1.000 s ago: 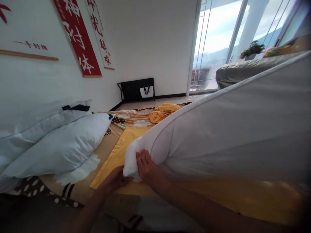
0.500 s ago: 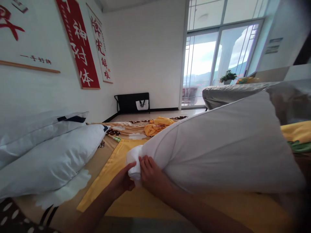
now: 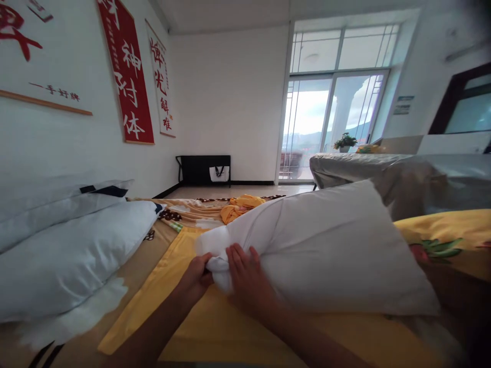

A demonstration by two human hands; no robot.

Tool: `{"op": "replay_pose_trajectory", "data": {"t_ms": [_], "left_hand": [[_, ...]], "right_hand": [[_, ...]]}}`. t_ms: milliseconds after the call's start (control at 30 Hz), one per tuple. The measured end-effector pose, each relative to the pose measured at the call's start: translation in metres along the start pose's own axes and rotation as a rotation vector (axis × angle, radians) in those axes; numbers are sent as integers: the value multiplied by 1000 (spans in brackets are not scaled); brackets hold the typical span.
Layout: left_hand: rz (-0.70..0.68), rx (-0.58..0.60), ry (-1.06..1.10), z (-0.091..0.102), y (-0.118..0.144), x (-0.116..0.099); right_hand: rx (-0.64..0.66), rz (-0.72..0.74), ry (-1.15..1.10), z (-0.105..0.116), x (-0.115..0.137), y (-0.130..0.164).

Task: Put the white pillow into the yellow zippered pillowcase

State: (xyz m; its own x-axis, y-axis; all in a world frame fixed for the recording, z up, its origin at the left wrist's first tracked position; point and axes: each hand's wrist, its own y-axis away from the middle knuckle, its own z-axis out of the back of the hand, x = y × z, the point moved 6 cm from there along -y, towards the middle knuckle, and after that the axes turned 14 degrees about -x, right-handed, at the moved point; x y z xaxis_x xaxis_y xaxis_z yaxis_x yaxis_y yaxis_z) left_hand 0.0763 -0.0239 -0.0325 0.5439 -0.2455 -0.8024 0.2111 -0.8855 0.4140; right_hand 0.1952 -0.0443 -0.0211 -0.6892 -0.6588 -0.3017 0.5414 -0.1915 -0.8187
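A large white pillow point(image 3: 337, 245) lies at an angle over a yellow cloth point(image 3: 153, 296). Its near left end is bunched into a roll. My left hand point(image 3: 197, 278) pinches that rolled corner, thumb on top and fingers curled beneath. Close beside it, my right hand point(image 3: 247, 278) grips the folded part, its fingers bent over the top and its thumb side hidden. The far right corner of the pillow rests low, near a dark area on the right.
More white pillows point(image 3: 76, 255) lie at left on a patterned blanket point(image 3: 184, 207). A crumpled orange cloth point(image 3: 241, 207) is behind. At right are a yellow printed fabric point(image 3: 452, 230) and a table covered in silvery plastic point(image 3: 406, 176). A black folded frame point(image 3: 195, 170) leans against the wall.
The pillow's raised right end has dropped lower and lies flatter. My left fingers have drawn the corner of the roll outward, and my right hand has shifted slightly right. The view has tilted.
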Motion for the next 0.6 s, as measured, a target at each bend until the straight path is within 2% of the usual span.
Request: {"op": "replay_pose_trajectory", "data": {"t_ms": [100, 233, 367, 433, 500, 567, 600], "left_hand": [[-26, 5, 47, -16, 12, -6], [-36, -27, 67, -21, 17, -9], [-90, -59, 7, -24, 14, -18], [-153, 9, -83, -31, 19, -27], [-284, 149, -229, -39, 33, -42], [-564, 246, -433, -42, 57, -63], [-740, 247, -547, -40, 71, -74]], "right_hand": [[-184, -125, 54, -1, -13, -1], [-459, -249, -29, -1, -24, -9], [-521, -250, -49, 5, -35, -28], [-530, -211, -20, 15, -47, -39], [-545, -192, 31, 30, -69, -53], [-542, -197, 77, 52, -99, -69], [-526, -201, 87, 65, -116, -79]]}}
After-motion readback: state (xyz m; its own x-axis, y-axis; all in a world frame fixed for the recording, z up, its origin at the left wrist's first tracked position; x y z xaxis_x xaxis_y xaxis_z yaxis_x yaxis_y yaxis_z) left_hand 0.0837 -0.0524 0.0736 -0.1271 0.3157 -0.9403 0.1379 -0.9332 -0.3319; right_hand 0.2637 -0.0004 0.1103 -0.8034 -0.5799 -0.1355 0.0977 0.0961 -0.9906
